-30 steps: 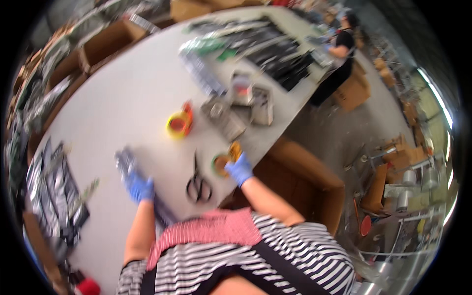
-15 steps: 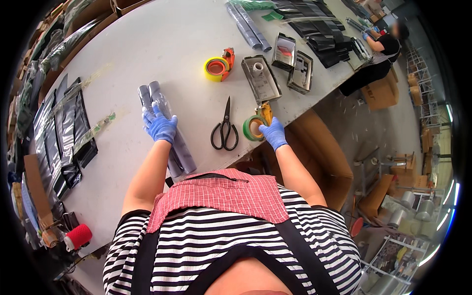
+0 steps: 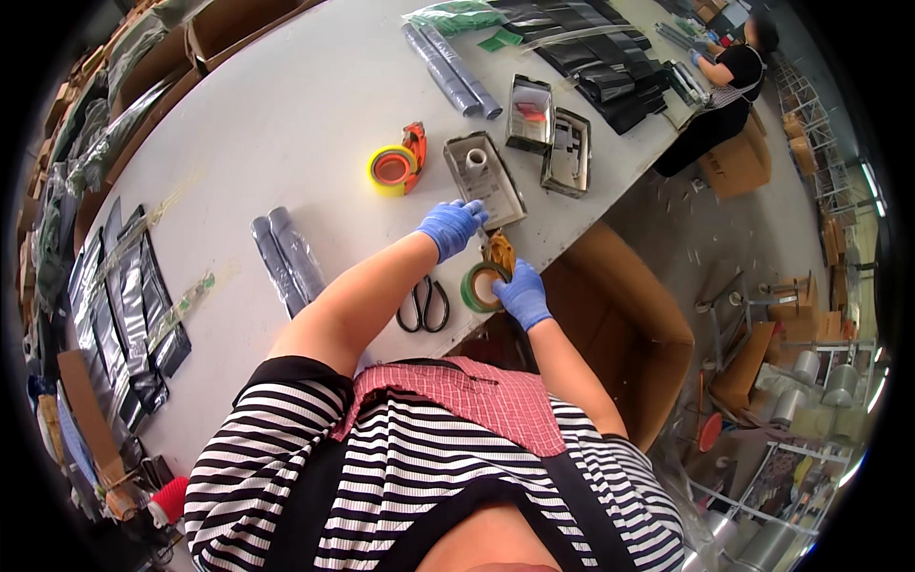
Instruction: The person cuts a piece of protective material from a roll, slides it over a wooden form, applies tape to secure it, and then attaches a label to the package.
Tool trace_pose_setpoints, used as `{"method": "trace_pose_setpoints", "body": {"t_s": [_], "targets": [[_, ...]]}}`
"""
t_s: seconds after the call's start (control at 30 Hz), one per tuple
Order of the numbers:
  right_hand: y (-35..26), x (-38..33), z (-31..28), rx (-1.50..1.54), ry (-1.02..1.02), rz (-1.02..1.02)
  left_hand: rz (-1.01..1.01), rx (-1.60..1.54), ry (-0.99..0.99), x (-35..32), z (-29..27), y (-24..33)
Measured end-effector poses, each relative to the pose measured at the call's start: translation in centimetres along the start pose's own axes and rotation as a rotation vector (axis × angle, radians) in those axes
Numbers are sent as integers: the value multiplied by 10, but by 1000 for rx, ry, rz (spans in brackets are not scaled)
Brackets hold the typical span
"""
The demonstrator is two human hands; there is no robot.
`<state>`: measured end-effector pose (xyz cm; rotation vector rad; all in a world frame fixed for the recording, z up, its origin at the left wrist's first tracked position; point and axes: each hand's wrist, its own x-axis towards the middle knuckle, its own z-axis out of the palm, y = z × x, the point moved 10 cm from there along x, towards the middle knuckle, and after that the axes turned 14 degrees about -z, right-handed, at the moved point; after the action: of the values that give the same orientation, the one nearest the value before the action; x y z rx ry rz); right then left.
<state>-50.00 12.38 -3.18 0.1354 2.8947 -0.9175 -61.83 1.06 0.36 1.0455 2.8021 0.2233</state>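
Observation:
My gloved right hand grips a yellow tape dispenser loaded with a green-edged roll of tape, at the table's near edge. My gloved left hand reaches across to the dispenser's front end. Its fingers are pressed together there; what they pinch is too small to make out. Beneath my left forearm lie black-handled scissors, their blades hidden. Two grey plastic-wrapped rolls rest on the table left of that arm, which covers their near ends.
Beyond my hands stand an open box with a small white roll, two smaller boxes and an orange dispenser with yellow tape. More grey rolls and black plastic packs lie farther off. A co-worker stands far right.
My left hand has let go of the grey rolls and moved right to the front of the tape dispenser. The right hand keeps its hold on the dispenser. The view has shifted slightly.

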Motion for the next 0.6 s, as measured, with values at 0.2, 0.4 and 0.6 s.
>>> {"method": "trace_pose_setpoints", "body": {"t_s": [0.2,0.4,0.6], "targets": [[31,-33,-23,78,-20,-13,33,-37,34,18,7,15],[43,-78,-35,197,-96,-33,69,-224,150,12,-5,-9],[16,-86,-42,118,-145,-23,-404,-86,320,0,-43,-91]]}}
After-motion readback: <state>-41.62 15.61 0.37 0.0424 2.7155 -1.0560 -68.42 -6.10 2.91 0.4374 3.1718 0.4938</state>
